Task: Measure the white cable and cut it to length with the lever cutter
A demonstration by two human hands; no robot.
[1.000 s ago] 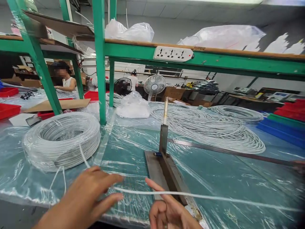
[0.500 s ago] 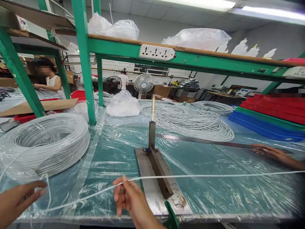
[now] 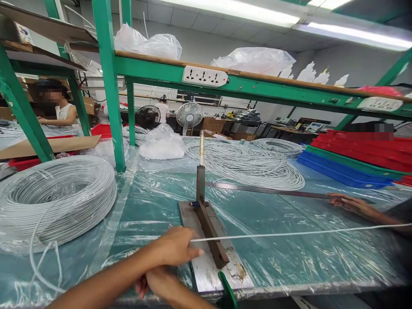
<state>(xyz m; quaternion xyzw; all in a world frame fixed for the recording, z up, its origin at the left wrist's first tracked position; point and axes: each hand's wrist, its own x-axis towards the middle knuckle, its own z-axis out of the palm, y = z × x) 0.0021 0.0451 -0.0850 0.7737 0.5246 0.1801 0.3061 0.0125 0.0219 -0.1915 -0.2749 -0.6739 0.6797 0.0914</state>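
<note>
My left hand (image 3: 180,245) is closed round the white cable (image 3: 273,234), which runs from it to the right across the metal cutter (image 3: 209,231). Its forearm crosses over my right hand (image 3: 157,281), which is low beside the cutter's base plate; its fingers are mostly hidden, so what it holds does not show. The cutter's upright handle stands behind both hands. A big coil of white cable (image 3: 93,206) lies at the left, with a loose loop hanging at its front.
Another person's hand (image 3: 347,202) rests at the right end of a long metal ruler (image 3: 264,189). Behind it are loose cable coils (image 3: 251,165) and stacked blue trays (image 3: 341,169). A green shelf post (image 3: 111,94) rises behind the left coil.
My left hand has moved right from near the big coil to the cable by the cutter, crossing over my right hand. My right hand has moved lower and left, off the cable.
</note>
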